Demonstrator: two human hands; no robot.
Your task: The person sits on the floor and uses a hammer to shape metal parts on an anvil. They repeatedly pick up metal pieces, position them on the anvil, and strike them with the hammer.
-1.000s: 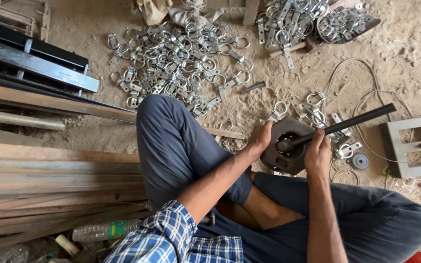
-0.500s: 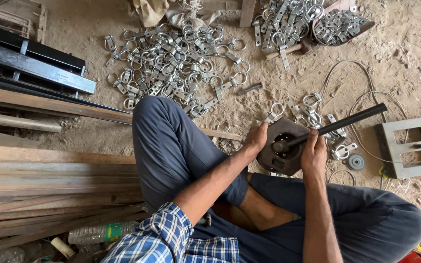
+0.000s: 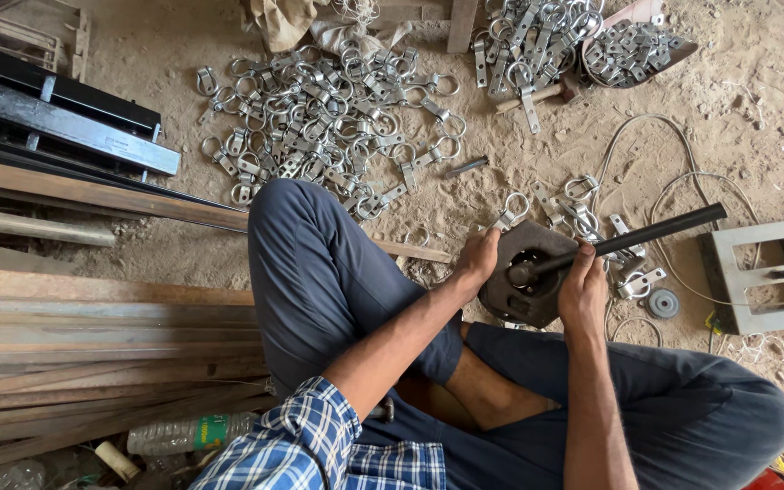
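Note:
I sit on a sandy floor with my legs folded. A round dark metal block (image 3: 537, 243) rests in front of my knees. My left hand (image 3: 478, 259) grips its left edge. My right hand (image 3: 584, 289) is wrapped around a black bar (image 3: 655, 230) whose lower end sits in the block's centre hole. The bar slants up to the right. A small pile of bent metal clamps (image 3: 583, 213) lies just behind the block.
A large heap of silver ring clamps (image 3: 328, 109) spreads over the ground ahead, with more in a pan (image 3: 632, 45) at top right. Steel bars and planks (image 3: 74, 299) lie stacked at left. A grey hollow block (image 3: 759, 277), white wire (image 3: 682, 195) and a plastic bottle (image 3: 188, 434) lie nearby.
The view has shifted slightly. Both hands keep their hold on the block and the bar, and the bar's slant looks nearly the same.

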